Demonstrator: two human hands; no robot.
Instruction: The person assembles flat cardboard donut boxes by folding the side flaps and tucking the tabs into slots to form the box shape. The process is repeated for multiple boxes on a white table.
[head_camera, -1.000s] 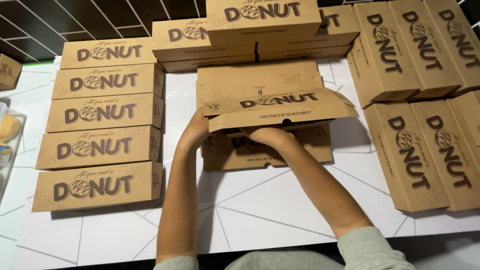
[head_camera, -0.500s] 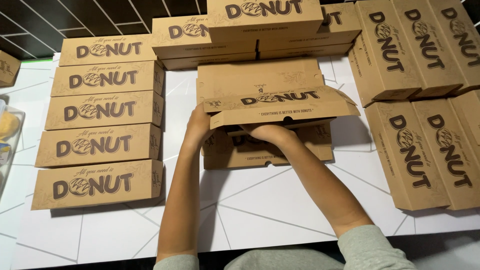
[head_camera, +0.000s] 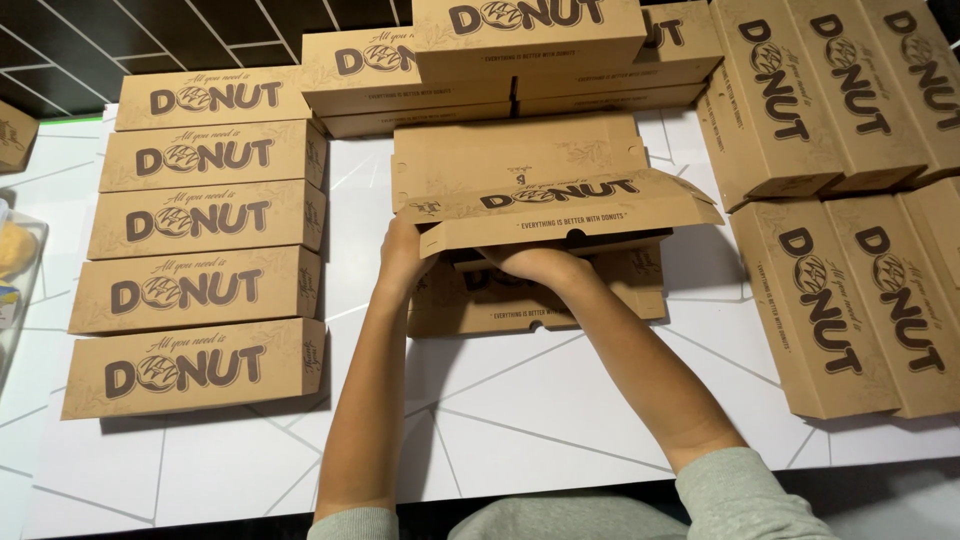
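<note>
Closest to me I see two bare forearms with grey sleeves, reaching forward over the white table with thin grey lines. My left hand presses on the left end of the open brown cardboard box and touches the corner of its lid; the fingers are curled on the edge, but I cannot tell how firmly they hold. My right hand is under the raised lid flap, inside the box mouth. Its fingers are hidden by the lid, so I cannot tell whether they grip something or are only resting there.

The box lies in the middle of the table, long side across, and its lid stands half raised over the tray.

On the left is a row of five closed boxes, lying flat side by side. On the right, more closed boxes lie turned lengthwise. Behind the open box, a stack of closed boxes is piled higher.
</note>
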